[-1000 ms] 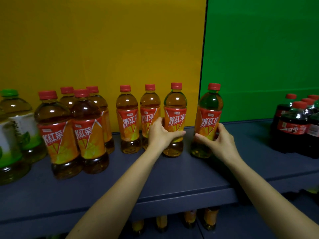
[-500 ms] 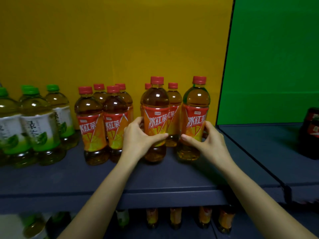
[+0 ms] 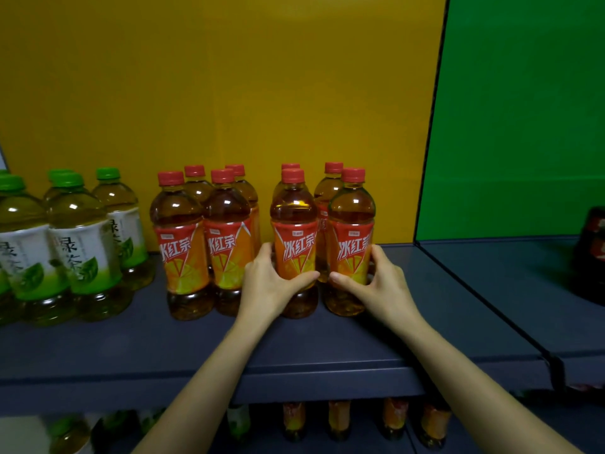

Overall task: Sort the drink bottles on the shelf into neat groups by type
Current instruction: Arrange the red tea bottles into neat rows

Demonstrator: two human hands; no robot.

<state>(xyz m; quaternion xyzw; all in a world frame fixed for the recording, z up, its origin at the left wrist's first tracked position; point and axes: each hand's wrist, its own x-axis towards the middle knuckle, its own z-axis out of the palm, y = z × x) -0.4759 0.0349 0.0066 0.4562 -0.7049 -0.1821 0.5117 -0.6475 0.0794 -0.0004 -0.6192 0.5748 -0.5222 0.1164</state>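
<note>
Left iced-tea bottle (image 3: 294,237) stands upright on the grey shelf (image 3: 131,348), with the left hand (image 3: 270,286) curled round its lower label. Right iced-tea bottle (image 3: 352,244) is just beside it, gripped the same way by the right hand (image 3: 379,286). Two more stand behind. Four matching bottles (image 3: 183,253) near left. Green tea bottles (image 3: 82,253) farther left. Dark cola bottle (image 3: 592,253) at far right edge.

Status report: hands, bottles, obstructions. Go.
Left hand grips one red-capped, orange-labelled plastic tea bottle; right hand grips its neighbouring twin. Both upright on the grey shelf. Nothing between them and the red-capped group to their left.
</note>
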